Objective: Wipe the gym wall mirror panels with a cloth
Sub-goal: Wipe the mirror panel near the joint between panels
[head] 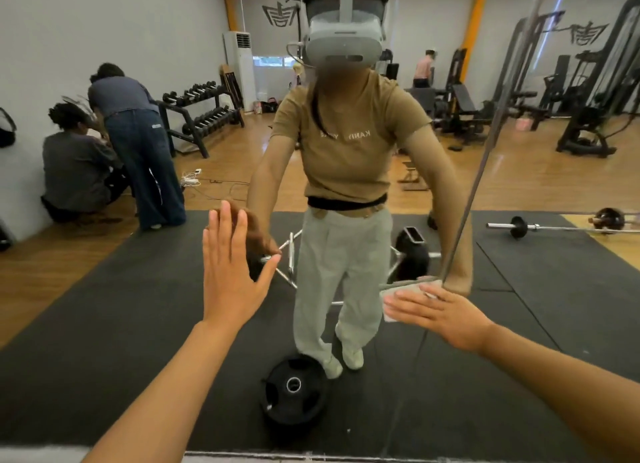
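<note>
While the left hand [230, 272] lies flat against the wall mirror [104, 289] w/ fingers straight and close together, thumb out to the side, the right hand [440, 315] presses a white cloth [403, 291] onto the glass lower down & to the right, fingers straight and slightly spread over it; only the cloth's upper and left edges show past the fingers. Cloth sits just left of the vertical seam [485, 157] btwn two mirror panels, touching the glass. Both forearms reach in from the bottom corners. Reflection shows the person in a tan T-shirt, light trousers and a grey headset [343, 43], standing on a black rubber mat [104, 341]. A black weight plate [294, 393] lies flat on the mat near the reflected feet; a second plate [412, 254] w/ a phone [414, 234] on top sits behind, by chrome bars. Further right, a loaded barbell [554, 225] lies on the floor. Left side of reflection: two other people, one crouching, one bent over, near a dumbbell rack [201, 116] holding two tiers of dumbbells. Standing AC unit [240, 67] at the back wall; black exercise machines [581, 91] on the right.
</note>
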`<state>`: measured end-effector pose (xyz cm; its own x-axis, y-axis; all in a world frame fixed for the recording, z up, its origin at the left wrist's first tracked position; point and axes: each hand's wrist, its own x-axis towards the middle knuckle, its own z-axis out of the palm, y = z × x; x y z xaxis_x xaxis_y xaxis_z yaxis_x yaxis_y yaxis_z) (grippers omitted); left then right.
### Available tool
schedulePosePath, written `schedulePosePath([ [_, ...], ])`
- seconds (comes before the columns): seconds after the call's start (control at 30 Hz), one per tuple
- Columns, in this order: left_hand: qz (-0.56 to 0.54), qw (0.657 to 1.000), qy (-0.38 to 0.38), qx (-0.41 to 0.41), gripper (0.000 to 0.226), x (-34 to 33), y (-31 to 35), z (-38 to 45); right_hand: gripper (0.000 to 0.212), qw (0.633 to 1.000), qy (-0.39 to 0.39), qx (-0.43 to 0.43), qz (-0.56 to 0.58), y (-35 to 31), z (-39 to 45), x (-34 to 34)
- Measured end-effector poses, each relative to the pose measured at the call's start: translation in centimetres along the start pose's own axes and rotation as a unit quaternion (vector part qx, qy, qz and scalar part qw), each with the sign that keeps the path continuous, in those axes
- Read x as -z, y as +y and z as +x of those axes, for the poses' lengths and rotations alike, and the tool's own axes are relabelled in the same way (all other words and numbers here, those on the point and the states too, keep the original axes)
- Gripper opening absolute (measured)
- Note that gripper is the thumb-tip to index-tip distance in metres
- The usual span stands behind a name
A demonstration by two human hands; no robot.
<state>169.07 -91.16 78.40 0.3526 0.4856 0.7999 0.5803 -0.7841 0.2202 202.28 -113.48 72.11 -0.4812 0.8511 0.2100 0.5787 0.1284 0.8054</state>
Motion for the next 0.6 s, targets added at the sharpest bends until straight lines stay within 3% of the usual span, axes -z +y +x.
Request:
schedulePosePath([
  [0.07, -0.004, 1.0, 0.001, 0.002, 0.086, -0.2, 0.0, -0.1, 0.078, 1.0, -0.006, 0.002, 0.013, 0.8, 0.4, 0.6],
  [0.17, -0.002, 1.0, 0.009, 0.009, 0.087, -0.5, 0.1, -0.2, 0.084, 0.989, 0.079, -0.111, 0.056, 2.2, 2.4, 2.6],
  [0.27, 0.012, 0.998, 0.039, 0.041, 0.082, -1.1, 1.1, -1.4, 0.079, 0.942, 0.194, -0.253, 0.102, 4.6, 5.6, 5.2],
  [0.33, 0.007, 0.997, 0.046, 0.061, 0.08, -1.8, 2.2, -3.2, 0.076, 0.917, 0.242, -0.296, 0.114, 5.2, 7.4, 5.9],
  [0.47, 0.004, 0.999, 0.0, 0.042, 0.077, -3.8, 3.0, -8.3, 0.076, 0.9, 0.266, -0.322, 0.124, 2.6, 7.5, 3.9],
  [0.6, 0.016, 0.999, -0.02, 0.041, 0.075, -6.8, 1.1, -11.4, 0.073, 0.927, 0.231, -0.278, 0.101, -2.3, 5.8, 0.2],
])
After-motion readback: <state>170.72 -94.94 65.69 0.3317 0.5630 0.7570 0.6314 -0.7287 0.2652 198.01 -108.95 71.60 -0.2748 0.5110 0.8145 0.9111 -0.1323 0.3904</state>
